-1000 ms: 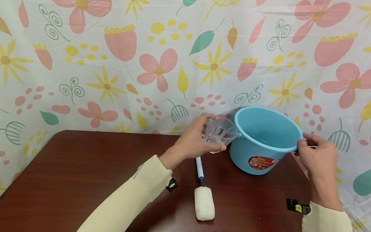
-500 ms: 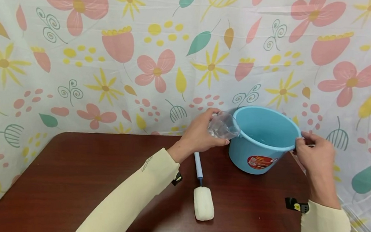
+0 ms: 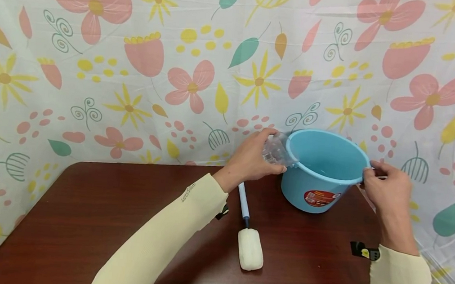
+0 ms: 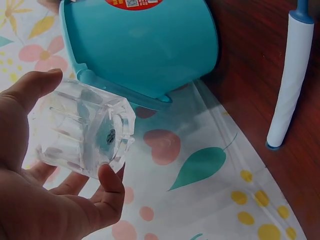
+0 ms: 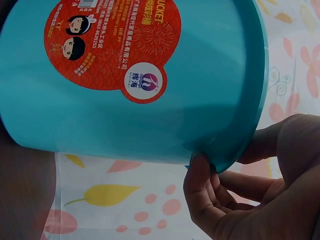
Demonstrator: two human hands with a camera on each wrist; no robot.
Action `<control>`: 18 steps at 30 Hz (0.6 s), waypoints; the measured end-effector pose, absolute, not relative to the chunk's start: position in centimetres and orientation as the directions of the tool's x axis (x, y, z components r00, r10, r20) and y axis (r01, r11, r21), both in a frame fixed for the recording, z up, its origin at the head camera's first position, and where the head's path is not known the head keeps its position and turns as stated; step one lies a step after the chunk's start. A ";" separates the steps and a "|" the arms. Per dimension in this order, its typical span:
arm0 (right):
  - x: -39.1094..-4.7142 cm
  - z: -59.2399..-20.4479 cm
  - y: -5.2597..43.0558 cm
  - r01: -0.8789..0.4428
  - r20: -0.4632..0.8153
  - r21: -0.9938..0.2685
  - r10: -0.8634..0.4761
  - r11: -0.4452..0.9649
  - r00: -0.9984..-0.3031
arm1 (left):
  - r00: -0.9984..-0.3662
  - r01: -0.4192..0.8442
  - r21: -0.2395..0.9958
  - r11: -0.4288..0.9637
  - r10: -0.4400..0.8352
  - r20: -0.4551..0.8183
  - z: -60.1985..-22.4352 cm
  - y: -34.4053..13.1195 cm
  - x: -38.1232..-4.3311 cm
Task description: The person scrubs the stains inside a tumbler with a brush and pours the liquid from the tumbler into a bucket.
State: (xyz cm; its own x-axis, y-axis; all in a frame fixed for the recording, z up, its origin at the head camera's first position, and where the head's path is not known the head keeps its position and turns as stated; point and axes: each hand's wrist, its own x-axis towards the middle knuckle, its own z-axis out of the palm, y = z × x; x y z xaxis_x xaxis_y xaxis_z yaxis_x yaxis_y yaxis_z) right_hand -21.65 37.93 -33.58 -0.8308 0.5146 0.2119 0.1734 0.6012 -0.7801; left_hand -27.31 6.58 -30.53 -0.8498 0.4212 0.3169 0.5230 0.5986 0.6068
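Note:
My left hand [image 3: 253, 158] holds a clear faceted drinking glass [image 4: 85, 125], thumb on one side and fingers curled round the other. The glass is tipped on its side, its mouth overlapping the left rim of a light blue bucket [image 3: 308, 189] in the head view. At the bucket's right rim, my right hand [image 3: 387, 187] grips the edge between thumb and fingers. The bucket stands upright with a red label [image 5: 120, 40] on its front. In front of it lies a bottle brush with a white sponge head [image 3: 250, 250] and a pale handle [image 4: 295, 75].
A dark reddish-brown table [image 3: 123, 223] carries the bucket and brush. Behind it hangs a white curtain [image 3: 204, 36] printed with flowers and leaves, close to the bucket's back. The bucket sits near the table's right edge.
My left hand has moved right and slightly up, tipping the glass from near upright onto its side at the bucket's rim. The right hand keeps its grip on the bucket.

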 end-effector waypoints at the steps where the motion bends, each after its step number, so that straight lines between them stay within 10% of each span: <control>1: -21.7 -33.6 37.9 0.174 0.212 -0.780 0.516 0.601 -0.830 | -0.852 0.519 0.600 0.610 0.422 0.309 -30.4 6.7 -27.3; 18: -21.7 -33.7 37.8 0.182 0.217 -0.774 0.524 0.606 -0.824 | -0.848 0.528 0.537 0.657 0.436 0.300 -29.6 7.1 -27.7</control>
